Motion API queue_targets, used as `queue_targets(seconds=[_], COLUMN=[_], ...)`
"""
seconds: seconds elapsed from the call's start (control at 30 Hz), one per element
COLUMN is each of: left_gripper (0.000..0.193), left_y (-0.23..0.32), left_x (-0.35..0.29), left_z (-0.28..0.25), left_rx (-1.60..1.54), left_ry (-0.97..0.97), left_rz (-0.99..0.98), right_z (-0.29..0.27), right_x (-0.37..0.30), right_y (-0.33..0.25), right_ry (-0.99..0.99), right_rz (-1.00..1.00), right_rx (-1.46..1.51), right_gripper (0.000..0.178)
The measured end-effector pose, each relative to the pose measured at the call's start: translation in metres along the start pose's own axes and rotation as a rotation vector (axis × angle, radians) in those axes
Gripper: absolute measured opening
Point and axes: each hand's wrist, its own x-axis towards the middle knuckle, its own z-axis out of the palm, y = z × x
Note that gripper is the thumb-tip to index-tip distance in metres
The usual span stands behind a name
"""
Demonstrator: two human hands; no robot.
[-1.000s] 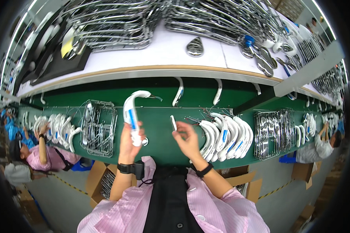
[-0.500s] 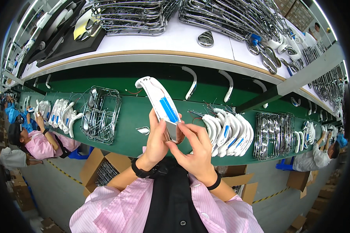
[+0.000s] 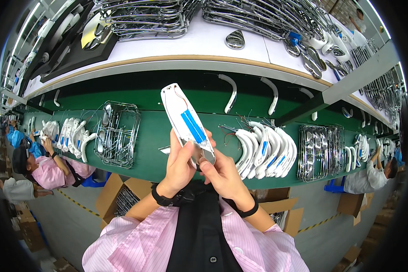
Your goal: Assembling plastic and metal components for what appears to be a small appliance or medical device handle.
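Above the green bench I hold up a long white curved plastic housing [image 3: 176, 109] with a blue strip along its lower part and a thin red wire near its top. A shiny chrome cover [image 3: 207, 155] sits at its lower end, partly hidden by my fingers. My left hand [image 3: 178, 167] grips the lower left side, its thumb on the front. On the other side my right hand [image 3: 225, 174] is closed round the lower end, thumb against the chrome cover. Behind my left hand, a loose chrome piece [image 3: 164, 150] lies on the bench, partly covered.
Wired white housings [image 3: 276, 154] stand in a row at right, beside a rack of chrome parts [image 3: 319, 154]. A wire rack [image 3: 118, 133] stands left. The upper shelf [image 3: 177, 52] carries stacked chrome frames. Cardboard boxes [image 3: 109, 195] flank me below; co-workers sit at both sides.
The housing has turned so its inner face shows more squarely. My right hand has shifted lower and wrapped further round the chrome end.
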Motion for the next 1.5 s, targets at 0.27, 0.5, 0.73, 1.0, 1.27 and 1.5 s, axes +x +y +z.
queue_targets(seconds=[0.27, 0.5, 0.73, 1.0, 1.27, 1.5], left_gripper=[0.052, 0.062, 0.068, 0.067, 0.074, 0.074], left_y=[0.008, 0.005, -0.003, 0.003, -0.003, -0.007], left_x=[0.001, -0.001, 0.002, 0.004, 0.016, 0.026], left_z=[-0.004, -0.014, -0.018, 0.006, 0.003, 0.001], left_rx=[-0.06, 0.048, 0.028, 0.056, 0.183, 0.158], left_ry=[-0.125, -0.288, -0.235, -0.27, -0.36, -0.277], left_rz=[-0.037, -0.153, -0.091, -0.206, -0.229, -0.332], right_z=[0.006, 0.006, -0.024, -0.018, -0.026, -0.037], right_x=[0.003, -0.015, -0.01, 0.003, 0.011, 0.03], right_y=[-0.001, 0.018, 0.011, -0.01, 0.002, 0.007], right_ry=[-0.056, -0.019, 0.158, 0.048, 0.015, -0.014], right_rz=[-0.127, -0.186, -0.118, 0.005, 0.02, 0.089], right_rx=[-0.038, 0.058, -0.114, 0.522, 0.55, 0.503], right_gripper=[0.033, 0.03, 0.018, 0.008, 0.007, 0.008])
